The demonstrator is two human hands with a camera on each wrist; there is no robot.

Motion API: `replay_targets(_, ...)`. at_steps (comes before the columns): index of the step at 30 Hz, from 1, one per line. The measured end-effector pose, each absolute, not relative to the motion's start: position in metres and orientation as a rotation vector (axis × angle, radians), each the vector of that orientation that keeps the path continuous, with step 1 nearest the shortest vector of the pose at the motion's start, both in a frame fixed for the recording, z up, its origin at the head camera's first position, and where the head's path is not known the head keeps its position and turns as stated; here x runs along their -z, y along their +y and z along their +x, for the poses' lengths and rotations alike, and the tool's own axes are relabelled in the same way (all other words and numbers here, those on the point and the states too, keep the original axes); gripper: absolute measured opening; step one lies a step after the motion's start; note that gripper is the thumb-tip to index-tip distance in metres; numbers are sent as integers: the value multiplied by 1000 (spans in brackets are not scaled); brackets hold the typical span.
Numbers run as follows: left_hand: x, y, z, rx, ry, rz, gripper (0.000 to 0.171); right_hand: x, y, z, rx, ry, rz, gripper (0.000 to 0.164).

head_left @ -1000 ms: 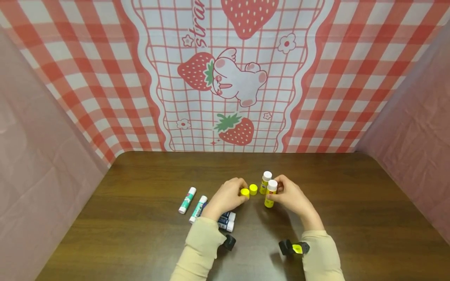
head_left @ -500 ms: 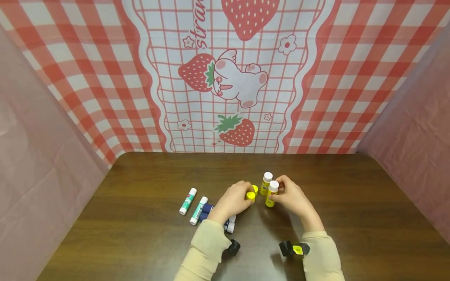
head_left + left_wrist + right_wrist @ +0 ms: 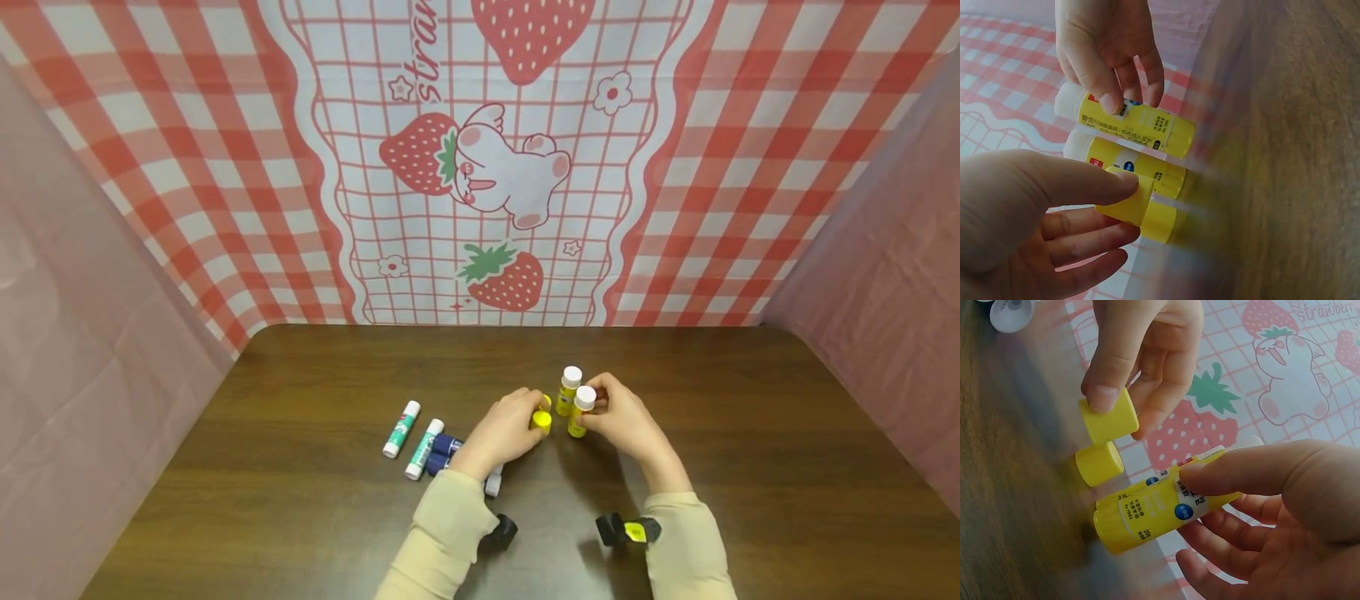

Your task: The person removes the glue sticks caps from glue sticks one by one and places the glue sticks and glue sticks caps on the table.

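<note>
My left hand (image 3: 504,432) pinches a short yellow cap-like cylinder (image 3: 542,423) between thumb and fingers. A second yellow cylinder (image 3: 1099,464) stands on the table close by, partly behind the held one in the head view. My right hand (image 3: 630,421) grips a yellow glue stick (image 3: 1147,515) with a white cap, its thumb across the label. Just behind that one, another yellow glue stick (image 3: 567,393) stands upright, white cap on top. In the left wrist view, the held cylinder overlaps the lower part of this other stick.
Two teal-and-white glue sticks (image 3: 401,430) lie to the left on the brown wooden table (image 3: 315,367). Beside them are dark blue glue sticks (image 3: 447,445), partly hidden under my left wrist. A strawberry-print cloth (image 3: 510,208) hangs behind the table.
My left hand has moved right with the yellow cylinder, stopping in front of the standing one. The right hand's glue stick has shifted slightly right.
</note>
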State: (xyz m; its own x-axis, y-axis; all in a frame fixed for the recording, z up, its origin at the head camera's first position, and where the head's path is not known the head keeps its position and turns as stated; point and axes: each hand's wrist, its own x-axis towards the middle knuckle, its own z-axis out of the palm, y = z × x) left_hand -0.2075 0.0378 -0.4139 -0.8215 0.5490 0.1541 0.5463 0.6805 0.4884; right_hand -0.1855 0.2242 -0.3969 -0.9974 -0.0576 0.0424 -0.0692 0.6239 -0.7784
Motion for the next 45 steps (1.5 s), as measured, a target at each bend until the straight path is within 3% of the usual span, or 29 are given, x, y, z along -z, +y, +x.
replay_targets(45,433,52,-203,-710,2939,1005,26,401,222,-187,-1327,-2869,177,36)
